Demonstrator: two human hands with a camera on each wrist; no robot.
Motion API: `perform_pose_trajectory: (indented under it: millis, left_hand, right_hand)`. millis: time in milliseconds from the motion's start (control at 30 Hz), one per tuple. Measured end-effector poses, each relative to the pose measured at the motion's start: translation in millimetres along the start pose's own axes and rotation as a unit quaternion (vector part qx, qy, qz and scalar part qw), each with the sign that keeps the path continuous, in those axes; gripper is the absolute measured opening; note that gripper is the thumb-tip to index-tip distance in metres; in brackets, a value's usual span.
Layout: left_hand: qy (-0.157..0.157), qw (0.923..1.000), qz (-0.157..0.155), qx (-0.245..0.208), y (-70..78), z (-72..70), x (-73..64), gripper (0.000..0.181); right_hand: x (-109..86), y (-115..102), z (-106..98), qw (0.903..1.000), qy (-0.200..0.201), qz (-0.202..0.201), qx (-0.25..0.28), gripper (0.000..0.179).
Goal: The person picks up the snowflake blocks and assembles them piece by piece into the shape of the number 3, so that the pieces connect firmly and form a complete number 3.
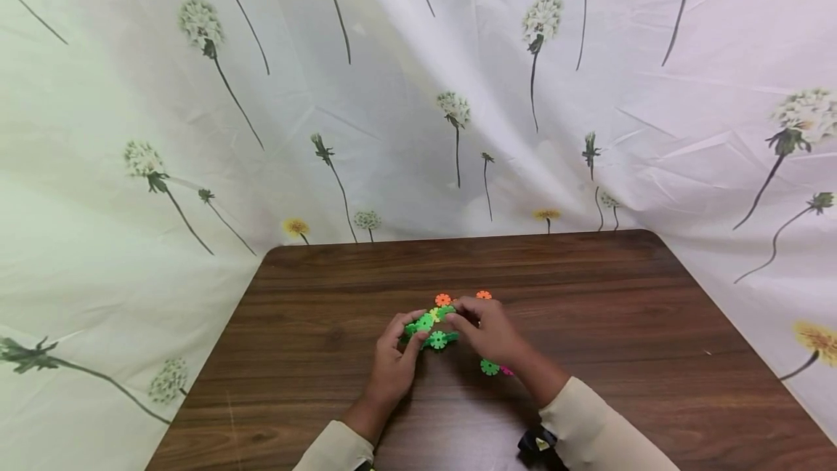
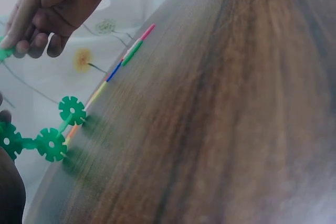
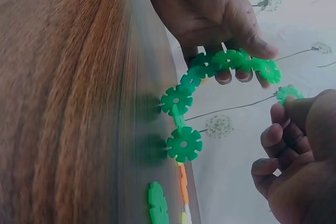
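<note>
My left hand [image 1: 394, 363] grips one end of a curved chain of green notched plastic discs [image 3: 176, 99] slotted into one another. In the right wrist view, the thumb lies over the upper discs and fingertips show beneath them. The chain's other end hangs low, close over the table. My right hand [image 3: 310, 153] pinches a single green notched disc [image 3: 288, 94] between thumb and index finger, with a small gap between it and the chain's held end. In the left wrist view, the lower discs [image 2: 51, 144] stand partly edge to edge, while my left hand is mostly cut off.
On the brown wooden table [image 1: 314, 296], orange discs [image 1: 442, 299] lie beyond the hands. A loose green disc [image 1: 489, 367] and a pink one [image 1: 506, 370] lie under the right forearm. A black object [image 1: 538, 445] is by the right sleeve. A flower-print sheet [image 1: 405, 129] hangs behind.
</note>
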State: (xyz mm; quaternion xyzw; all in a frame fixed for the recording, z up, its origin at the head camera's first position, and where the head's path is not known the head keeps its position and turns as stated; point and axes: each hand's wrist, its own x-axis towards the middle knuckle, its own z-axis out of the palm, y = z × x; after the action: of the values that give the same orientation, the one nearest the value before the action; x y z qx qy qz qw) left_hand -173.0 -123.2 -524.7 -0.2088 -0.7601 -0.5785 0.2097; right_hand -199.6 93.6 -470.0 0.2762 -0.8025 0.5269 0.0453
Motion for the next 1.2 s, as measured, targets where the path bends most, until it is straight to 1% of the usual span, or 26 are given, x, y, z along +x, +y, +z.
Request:
perform_pose_trajectory:
  millis: [33, 167, 300, 433, 533, 667, 733, 867, 1000, 1100, 1200]
  left_hand:
    - [-0.001, 1.0, -0.002, -0.002, 0.0, 0.0, 0.0, 0.033]
    - [-0.003, 1.0, 0.004, -0.007, -0.8, -0.1, -0.3, 0.034]
    - [-0.005, 0.9999, 0.0, -0.012, -0.3, 0.2, 0.1, 0.033]
    - [-0.004, 0.9998, -0.011, -0.015, 2.3, 0.8, 0.4, 0.032]
    - [-0.003, 0.9997, -0.016, -0.017, 3.9, 1.0, 0.2, 0.031]
    - [-0.004, 0.9998, -0.01, -0.016, 4.2, 1.4, -0.1, 0.03]
    - [-0.004, 0.9999, -0.006, -0.015, 4.0, 2.1, -0.1, 0.029]
    - [-0.004, 0.9999, 0.005, -0.013, 4.1, 3.9, -0.4, 0.029]
    - [-0.005, 0.9999, 0.01, -0.012, 5.1, 5.5, -0.8, 0.029]
    - [0.0, 0.9998, 0.019, -0.01, 5.9, 6.6, -0.8, 0.029]
    - [0.003, 0.9994, 0.034, -0.005, 5.8, 7.7, -1.1, 0.029]
  right_hand:
    - [0.1, -0.4, 0.7, 1.0, 0.0, -0.002, 0.002, 0.011]
    - [-0.2, -2.3, 3.5, 0.9997, -0.005, -0.008, 0.022, 0.009]
    - [-0.5, -3.2, 7.2, 0.9993, -0.01, -0.01, 0.035, 0.01]
    - [-1.3, -2.0, 11.2, 0.9996, -0.002, -0.023, 0.015, 0.01]
    - [-2.0, -1.9, 14.0, 0.9992, 0.011, -0.038, -0.006, 0.01]
    - [-2.5, -2.1, 16.3, 0.9972, 0.029, -0.06, -0.033, 0.009]
    - [-2.6, -1.6, 16.5, 0.9963, 0.033, -0.07, -0.037, 0.008]
    - [-3.0, 0.6, 16.1, 0.9951, 0.034, -0.089, -0.026, 0.007]
    - [-2.8, 2.6, 14.5, 0.9936, 0.032, -0.107, -0.016, 0.008]
    - [-2.3, 2.6, 13.5, 0.9929, 0.028, -0.114, -0.017, 0.008]
    - [-2.5, 2.2, 13.5, 0.9927, 0.023, -0.117, -0.02, 0.009]
